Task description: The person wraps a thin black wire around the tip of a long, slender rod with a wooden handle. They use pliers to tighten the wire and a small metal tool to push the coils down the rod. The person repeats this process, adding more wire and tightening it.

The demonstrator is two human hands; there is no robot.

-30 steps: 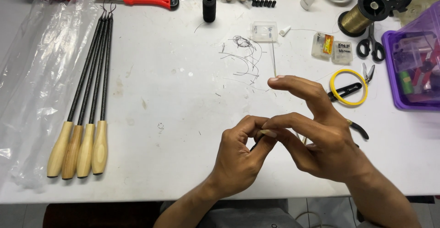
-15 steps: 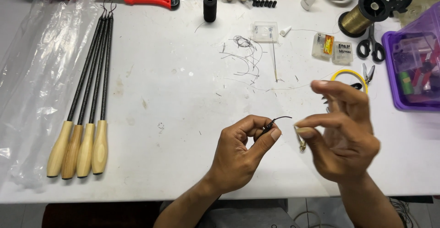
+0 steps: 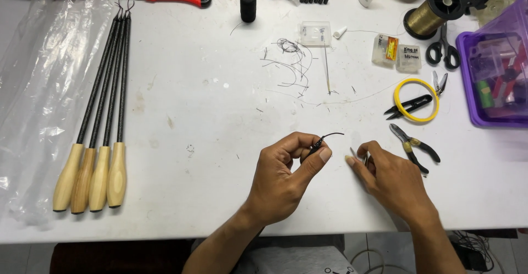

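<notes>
1. The left hand (image 3: 286, 177) hovers over the white table (image 3: 209, 120), thumb and forefinger pinched on a small black wire piece (image 3: 324, 139) whose curled end sticks out toward 2 o'clock.
2. The right hand (image 3: 393, 180) sits just beside it at 3 o'clock, fingers closed around a thin pale sliver (image 3: 353, 154); what it is cannot be told.
3. Pliers (image 3: 413, 146) lie near the right hand at 1 o'clock, with black snips (image 3: 408, 106) inside a yellow ring (image 3: 417, 100) beyond them.
4. Loose thread scraps (image 3: 289, 65) lie at 12 o'clock.
5. Four wooden-handled rods (image 3: 99, 136) lie well apart at 9 o'clock.
</notes>
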